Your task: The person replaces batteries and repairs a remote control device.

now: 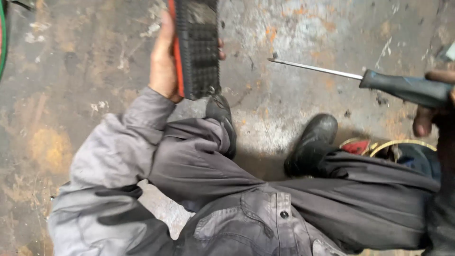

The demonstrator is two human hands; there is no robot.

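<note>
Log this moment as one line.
left hand: holds black-and-red device | right hand: holds screwdriver | floor: stained concrete

Rough, rust-stained concrete floor (294,33); above it a bright metal-shafted screwdriver (379,80) with matt rubbery handle, ribbed black plastic device (198,47), scuffed leather boots (313,142).

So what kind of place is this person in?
Probably a workshop or garage. The concrete floor is stained and rusty-looking, the left hand holds a black and red ribbed tool, the right hand holds a long screwdriver, and the person wears grimy grey work overalls.
</note>
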